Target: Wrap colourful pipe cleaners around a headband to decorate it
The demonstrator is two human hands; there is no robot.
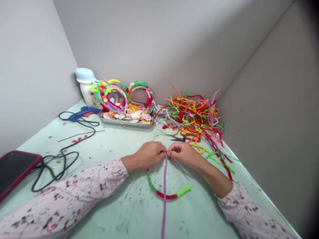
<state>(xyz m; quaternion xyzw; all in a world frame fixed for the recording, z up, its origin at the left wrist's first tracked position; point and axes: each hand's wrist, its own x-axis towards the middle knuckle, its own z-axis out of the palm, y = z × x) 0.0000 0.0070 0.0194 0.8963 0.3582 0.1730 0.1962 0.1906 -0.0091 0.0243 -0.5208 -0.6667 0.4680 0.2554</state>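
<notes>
My left hand and my right hand meet fingertip to fingertip above the table, both closed in a pinch. A purple pipe cleaner runs from between the fingertips toward the front edge of view. Below it curves a headband wrapped in green and red, with a light green end. Its left side passes up beneath my left hand, which grips it. A bare grey strip slants out under my right hand and looks like the headband's unwrapped part. Exactly how the fingertips grip the pipe cleaner is too small to make out.
Behind my hands, a metal tray holds shells and several finished headbands. Pipe cleaners are heaped at right, beside scissors. At left are a blue glue gun, its black cord, a phone and a white cup.
</notes>
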